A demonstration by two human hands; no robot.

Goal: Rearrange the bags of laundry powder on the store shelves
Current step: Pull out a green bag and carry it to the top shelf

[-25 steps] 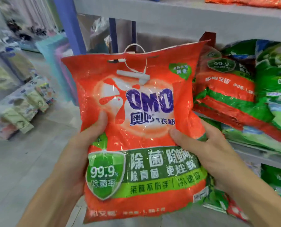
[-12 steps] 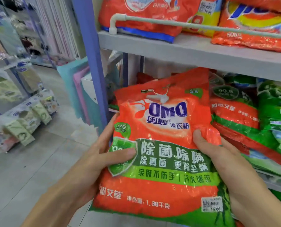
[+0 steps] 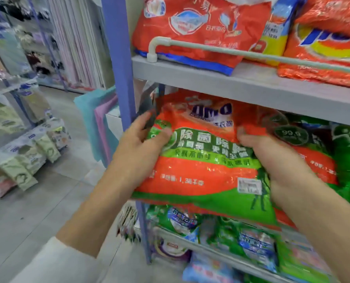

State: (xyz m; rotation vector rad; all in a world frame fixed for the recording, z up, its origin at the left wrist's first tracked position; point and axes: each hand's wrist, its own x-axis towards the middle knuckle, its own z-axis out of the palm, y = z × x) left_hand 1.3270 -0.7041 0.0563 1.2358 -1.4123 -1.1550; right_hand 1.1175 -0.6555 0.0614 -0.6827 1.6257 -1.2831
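An orange and green OMO laundry powder bag [image 3: 200,166] is held at the left end of the middle shelf. Its top edge is tucked in under the grey shelf board [image 3: 231,86] above, and its lower part is out in front of the shelf. The bag is gripped on both sides. The left hand [image 3: 139,152] is wrapped round its left edge, with the thumb laid on the green badge on the front. The right hand [image 3: 276,160] is closed on its right edge, with the thumb pressed into a crease of the film.

A second bag of the same design [image 3: 290,135], marked with a 99.9 badge, is seen just beside it on the right; whether the two touch cannot be told through the blur. Green bags [image 3: 349,152] are stacked farther right. On the upper shelf, orange bags [image 3: 190,27] are kept behind a white rail [image 3: 251,53]. A blue upright post [image 3: 117,58] is seen just left of the held bag. Green and blue bags [image 3: 251,244] are laid on the shelf below.
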